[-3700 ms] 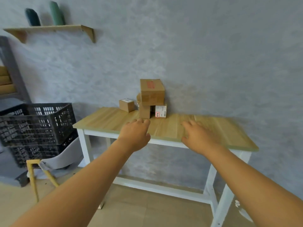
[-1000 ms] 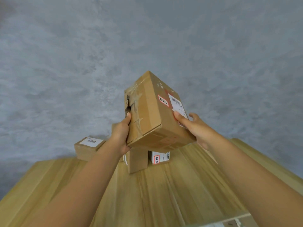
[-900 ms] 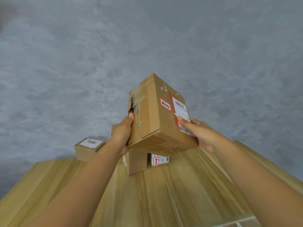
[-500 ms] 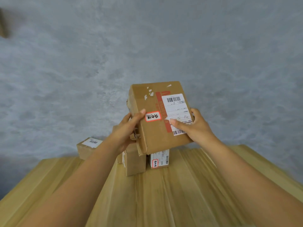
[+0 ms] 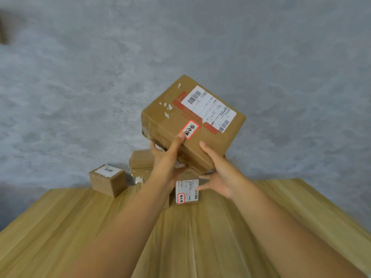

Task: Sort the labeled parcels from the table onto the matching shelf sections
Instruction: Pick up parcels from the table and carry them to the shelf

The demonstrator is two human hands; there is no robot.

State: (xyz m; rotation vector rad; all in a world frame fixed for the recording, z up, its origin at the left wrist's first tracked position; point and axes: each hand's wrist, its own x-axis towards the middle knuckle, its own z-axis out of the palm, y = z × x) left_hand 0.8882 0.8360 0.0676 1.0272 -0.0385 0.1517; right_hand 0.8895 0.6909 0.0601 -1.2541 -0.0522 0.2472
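Large parcel (image 5: 192, 121) held tilted above the table's (image 5: 60, 227) far edge.
Since half a second ago we rotated it clockwise; our left hand (image 5: 168, 157) pinches its lower corner, our right hand (image 5: 218, 175) has slipped beneath, fingers spread.

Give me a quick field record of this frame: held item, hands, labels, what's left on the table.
held_item: large parcel, tilted, lifted above the table
left_hand: grips the parcel's lower left corner, thumb by the red-bordered sticker
right_hand: fingers spread, thumb against the parcel's lower edge
labels: white shipping label with barcodes on the upper face
on_table: small cube parcel at left; labelled parcel and others partly hidden behind the hands
backdrop: grey wall
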